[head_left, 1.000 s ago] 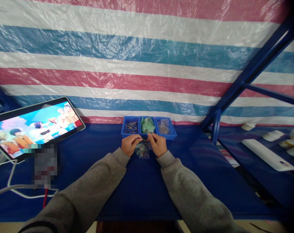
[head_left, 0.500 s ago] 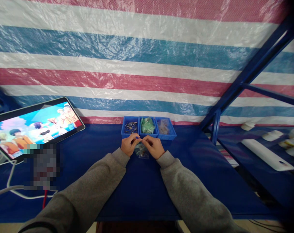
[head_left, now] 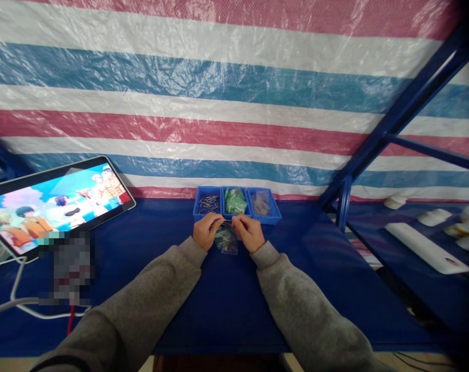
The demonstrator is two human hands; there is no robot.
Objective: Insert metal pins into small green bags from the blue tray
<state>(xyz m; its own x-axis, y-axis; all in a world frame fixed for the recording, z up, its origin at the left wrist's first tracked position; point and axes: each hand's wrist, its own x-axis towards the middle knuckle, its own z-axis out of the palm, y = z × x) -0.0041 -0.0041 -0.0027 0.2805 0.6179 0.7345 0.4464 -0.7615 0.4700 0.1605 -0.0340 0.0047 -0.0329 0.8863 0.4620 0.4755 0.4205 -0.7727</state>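
Note:
Between both hands is a small clear plastic bag [head_left: 229,244] with small metal pieces inside, just in front of the blue bins. My left hand [head_left: 206,232] is closed in a pinch at the bag's upper left. At its upper right, my right hand [head_left: 250,233] pinches too, thumb against forefinger. The bag's upper edge is partly hidden by the fingers, and whether other bags lie beneath it I cannot tell. Behind the hands, the left blue bin [head_left: 196,209] contains loose screws [head_left: 208,202], the middle one green packets [head_left: 235,200], the right one clear bags [head_left: 261,202].
A tablet [head_left: 131,203] playing a cartoon leans at the left, beside a blurred-out object [head_left: 72,268] and cables [head_left: 17,281]. Blue metal frame bars [head_left: 345,204] rise at the right. Beyond them a white long object [head_left: 426,248] and white containers [head_left: 435,217] sit on another surface.
My hands have drawn slightly apart along the bag's top, the right hand shifting a little to the right. The bins and tablet stay in place.

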